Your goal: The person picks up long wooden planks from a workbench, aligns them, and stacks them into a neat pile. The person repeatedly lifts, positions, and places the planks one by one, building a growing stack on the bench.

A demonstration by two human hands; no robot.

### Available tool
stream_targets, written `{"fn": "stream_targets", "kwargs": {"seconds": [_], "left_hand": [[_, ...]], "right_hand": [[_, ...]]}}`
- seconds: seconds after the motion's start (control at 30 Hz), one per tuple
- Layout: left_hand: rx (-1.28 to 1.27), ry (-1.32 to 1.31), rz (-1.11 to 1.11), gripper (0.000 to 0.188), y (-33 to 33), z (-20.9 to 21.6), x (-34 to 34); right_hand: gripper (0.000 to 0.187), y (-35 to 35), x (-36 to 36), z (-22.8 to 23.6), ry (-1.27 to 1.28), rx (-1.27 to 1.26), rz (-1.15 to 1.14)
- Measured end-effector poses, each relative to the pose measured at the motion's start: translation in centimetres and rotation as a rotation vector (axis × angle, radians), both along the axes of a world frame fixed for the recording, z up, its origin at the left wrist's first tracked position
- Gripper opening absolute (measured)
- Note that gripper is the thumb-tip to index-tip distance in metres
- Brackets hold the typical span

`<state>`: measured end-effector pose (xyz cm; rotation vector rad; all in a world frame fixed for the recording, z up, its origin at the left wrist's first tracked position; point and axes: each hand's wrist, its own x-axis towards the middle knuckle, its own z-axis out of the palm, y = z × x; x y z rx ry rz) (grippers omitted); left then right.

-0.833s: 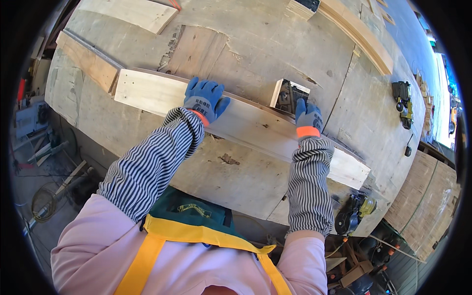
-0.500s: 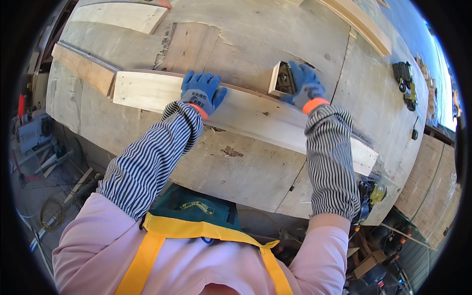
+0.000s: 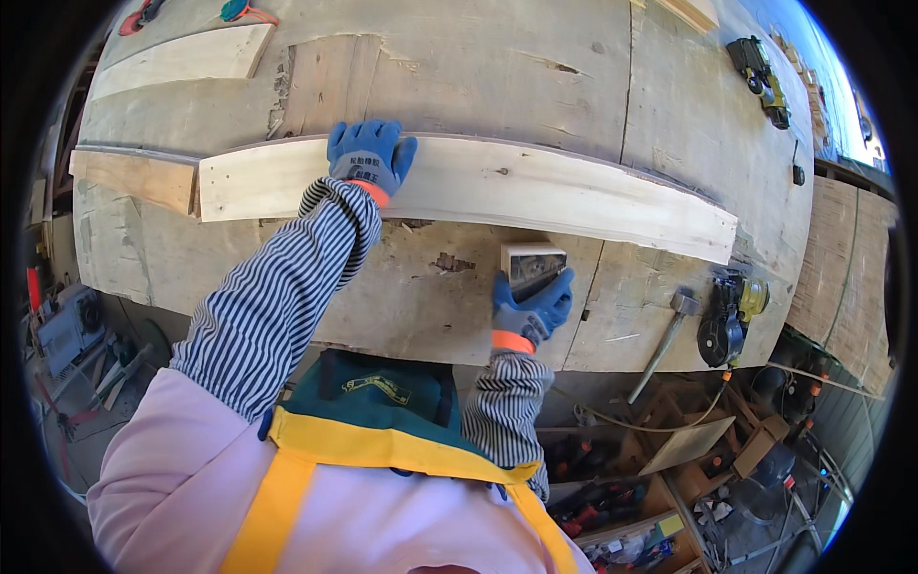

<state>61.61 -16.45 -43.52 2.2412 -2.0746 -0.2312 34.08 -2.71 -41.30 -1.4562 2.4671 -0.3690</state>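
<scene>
A long pale board (image 3: 574, 188) is laid across the wooden table (image 3: 421, 311), running from left to right. It is touched by the left hand (image 3: 371, 155), which is laid open on it, with blue glove fingers reaching over the far edge. A small wooden block (image 3: 517, 260) with a dark, shiny face is gripped by the right hand (image 3: 533, 308), between thumb and fingers, on the near side of the board. Whether the block is rested on the table or held just above it cannot be told from here. At the left, a browner board (image 3: 139, 179) is set next to the long one's end. A short pale board (image 3: 186, 62) is seen at the far left. At the near right, a hammer (image 3: 660, 349) is placed beside a black and yellow-green tool (image 3: 729, 318).
</scene>
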Motion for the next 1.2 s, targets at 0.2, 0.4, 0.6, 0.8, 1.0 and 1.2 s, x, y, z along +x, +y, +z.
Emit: {"fn": "stream_targets", "kwargs": {"seconds": [0.2,0.4,0.6,0.8,1.0,1.2], "left_hand": [[0.046,-0.025,0.018,0.039,0.1,0.0,0.1],[0.038,-0.004,0.025,0.038,0.2,-0.1,0.1],[0.008,-0.008,0.032,0.036,0.1,0.1,-0.1],[-0.041,0.013,0.007,0.036,0.1,-0.2,0.1],[-0.036,0.008,-0.010,0.039,0.5,-0.4,0.5],[0.001,-0.016,-0.016,0.043,0.2,-0.1,0.3]], "right_hand": [[0.111,0.1,0.6,-1.2,-0.091,0.026,0.119],[0.112,-1.2,1.3,-3.1,-0.031,-0.074,0.159],[0.115,-1.3,1.4,-3.1,0.041,-0.036,0.164],[0.111,-1.0,1.1,-2.7,-0.168,-0.098,0.166],[0.078,-4.8,-1.6,1.2,-0.142,-0.254,0.345],[0.065,-15.8,-4.4,-0.6,0.032,-0.478,0.548]]}}
